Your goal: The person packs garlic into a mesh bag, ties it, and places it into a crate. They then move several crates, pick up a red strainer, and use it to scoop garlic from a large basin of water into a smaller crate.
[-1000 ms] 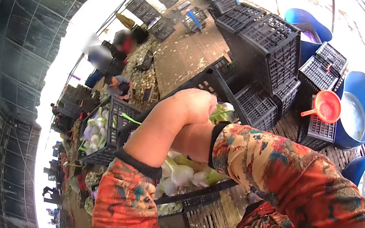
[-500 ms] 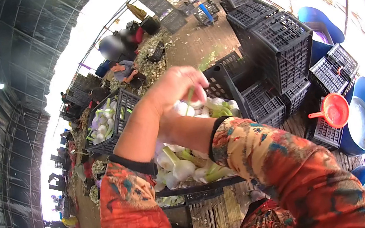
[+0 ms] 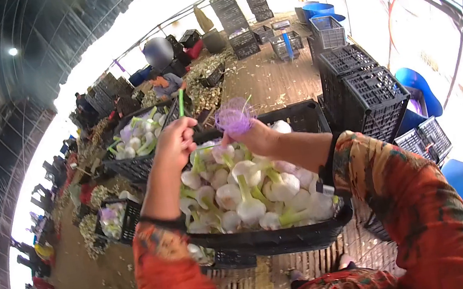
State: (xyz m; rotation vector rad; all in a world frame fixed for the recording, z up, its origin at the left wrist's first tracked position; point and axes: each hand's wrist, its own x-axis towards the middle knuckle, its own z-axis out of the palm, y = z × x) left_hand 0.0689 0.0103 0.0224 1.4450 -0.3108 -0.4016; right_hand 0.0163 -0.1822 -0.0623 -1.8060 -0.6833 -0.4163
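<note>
Head view: left hand [image 3: 175, 142] grips green stalk [image 3: 180, 102], right hand [image 3: 254, 135] clutches purple netting [image 3: 234, 116]

Bright blown-out daylight, heavy fisheye warp, dark vignette

A: What sits directly before the person?
B: A crate [image 3: 272, 239], filled with bulbs [image 3: 249, 193]. Both hands are raised over its far half: the left hand [image 3: 175, 144] to the left, the right hand [image 3: 254, 135] to the right, its grip closed on a net bag [image 3: 234, 116] above the far rim.
A: And to the left?
B: A second crate [image 3: 137, 166], farther back, also with bulbs in it. A stalk [image 3: 180, 102] stands up behind the left hand.
A: To the right?
B: A stack of upturned crates [image 3: 367, 94], with barrels [image 3: 419, 92] behind them.
A: Farther back?
B: A seated person [image 3: 165, 85] beside a heap of trimmings [image 3: 206, 84] on the floor, more crates [image 3: 231, 13] beyond.
</note>
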